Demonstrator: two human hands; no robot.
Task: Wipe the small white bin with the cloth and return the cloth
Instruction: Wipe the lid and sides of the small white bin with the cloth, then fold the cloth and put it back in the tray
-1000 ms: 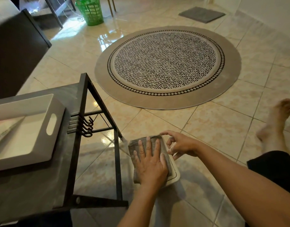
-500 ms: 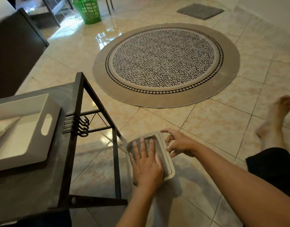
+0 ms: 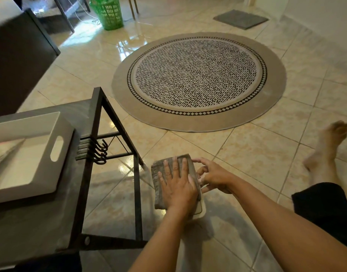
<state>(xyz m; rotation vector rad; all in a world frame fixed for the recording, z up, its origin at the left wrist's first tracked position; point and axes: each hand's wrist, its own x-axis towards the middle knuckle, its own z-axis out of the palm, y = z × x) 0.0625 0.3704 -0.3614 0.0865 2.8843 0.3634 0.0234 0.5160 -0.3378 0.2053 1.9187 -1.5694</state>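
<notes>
The grey, ribbed rectangular cloth lies spread flat over the top of the small white plastic bin and covers nearly all of it — its far edge is slightly curled and one near corner hangs down over the bin's left side. Of the bin only a narrow strip shows: a rounded, cream-white corner with a thin dark line running just inside its rim, at the near right. The bin stands on the glossy tiled floor, just beside a dark metal table leg.
</notes>
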